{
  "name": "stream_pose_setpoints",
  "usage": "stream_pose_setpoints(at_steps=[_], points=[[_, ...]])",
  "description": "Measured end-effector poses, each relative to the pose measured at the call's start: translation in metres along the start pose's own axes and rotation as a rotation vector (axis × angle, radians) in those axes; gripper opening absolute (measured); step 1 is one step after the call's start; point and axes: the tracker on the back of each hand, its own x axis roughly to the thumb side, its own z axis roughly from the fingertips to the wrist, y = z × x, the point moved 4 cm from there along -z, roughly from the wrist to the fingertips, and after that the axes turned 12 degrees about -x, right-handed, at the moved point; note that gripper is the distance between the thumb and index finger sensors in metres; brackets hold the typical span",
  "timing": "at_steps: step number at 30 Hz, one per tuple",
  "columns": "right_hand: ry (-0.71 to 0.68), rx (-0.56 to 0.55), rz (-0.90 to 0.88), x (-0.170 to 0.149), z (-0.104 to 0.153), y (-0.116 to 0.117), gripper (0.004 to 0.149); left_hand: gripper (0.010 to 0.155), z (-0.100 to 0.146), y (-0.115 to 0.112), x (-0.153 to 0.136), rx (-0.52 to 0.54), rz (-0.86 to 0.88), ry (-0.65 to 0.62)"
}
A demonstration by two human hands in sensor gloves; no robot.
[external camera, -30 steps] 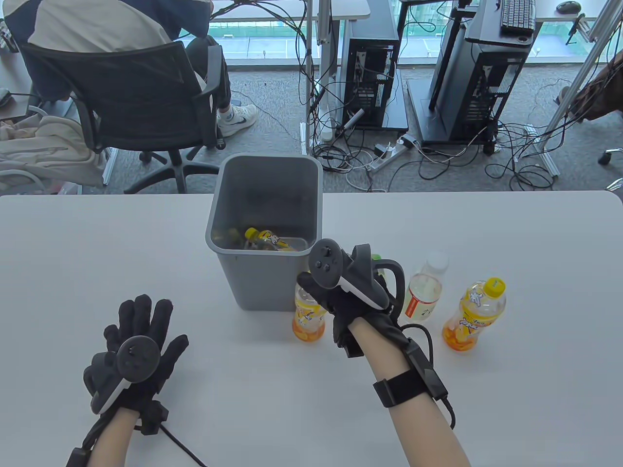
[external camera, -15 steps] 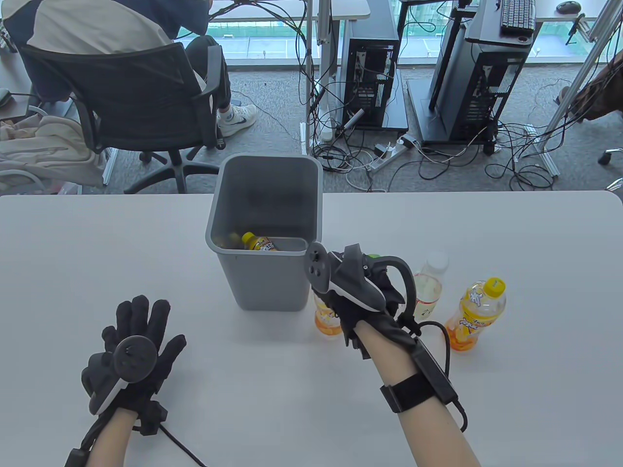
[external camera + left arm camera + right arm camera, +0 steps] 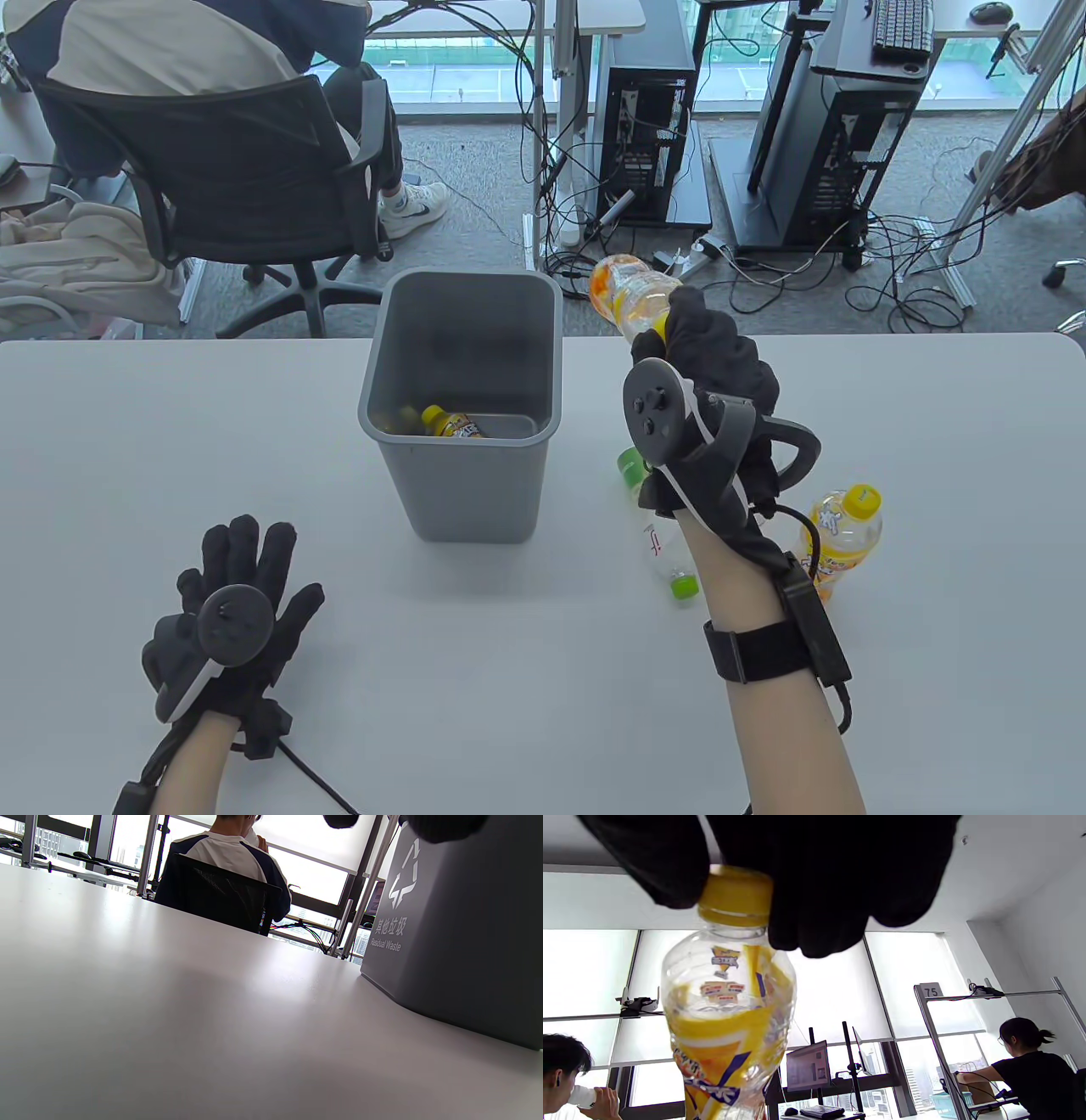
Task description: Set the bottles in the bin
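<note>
Bin [image 3: 462, 475] is standing mid-table [image 3: 127, 441]; my right hand [image 3: 721, 373] is holding a bottle [image 3: 628, 293] right of it, my left hand [image 3: 233, 615] resting near the front edge.

Left hand [image 3: 233, 615], in a black sensor glove: flat on the table, palm down, fingers spread toward 12 o'clock. Right hand [image 3: 708, 382], likewise gloved: raised, forearm extended toward 12 o'clock, fingers [image 3: 823, 899] gripping the yellow-capped neck of an orange-labelled clear plastic bottle [image 3: 628, 293].

Setting: office/lab workspace. Evidence: tower PCs [image 3: 649, 127] on carpet among tangled cables [image 3: 764, 272], seated worker in mesh office chair [image 3: 229, 170], keyboard [image 3: 904, 25], monitor [image 3: 808, 1067], large windows [image 3: 585, 967].
</note>
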Motion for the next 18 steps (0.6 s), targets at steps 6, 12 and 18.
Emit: stream_pose_setpoints(at_steps=[6, 12, 18], points=[[-0.049, 0.073, -0.178, 0.033, 0.018, 0.011, 0.057, 0.080, 0.000, 0.000, 0.000, 0.000, -0.001, 0.000], [-0.154, 0.161, -0.149, 0.070, 0.042, 0.042, 0.056, 0.080, 0.000, 0.000, 0.000, -0.004, -0.003, 0.000], [-0.190, 0.276, -0.117, 0.089, 0.061, 0.075, 0.056, 0.080, 0.000, 0.000, 0.000, -0.005, 0.001, 0.000]])
